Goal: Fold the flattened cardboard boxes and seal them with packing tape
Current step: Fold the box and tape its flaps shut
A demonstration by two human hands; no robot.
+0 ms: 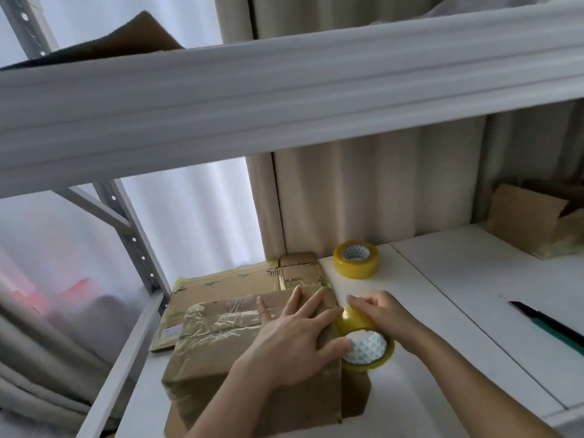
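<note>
A folded brown cardboard box (208, 368) stands on the white shelf (442, 311), its top covered with shiny strips of clear tape. My left hand (294, 339) presses flat on the box's top right part, fingers spread. My right hand (379, 311) grips a yellow roll of packing tape (368, 346) held against the box's right top edge. Under and behind the box lie flattened cardboard boxes (240, 282).
A second yellow tape roll (356, 259) stands at the back of the shelf. An open cardboard box (534, 219) sits at the far right. A dark knife-like tool (550, 325) lies on the right. A white shelf beam (284, 99) crosses overhead; curtains hang behind.
</note>
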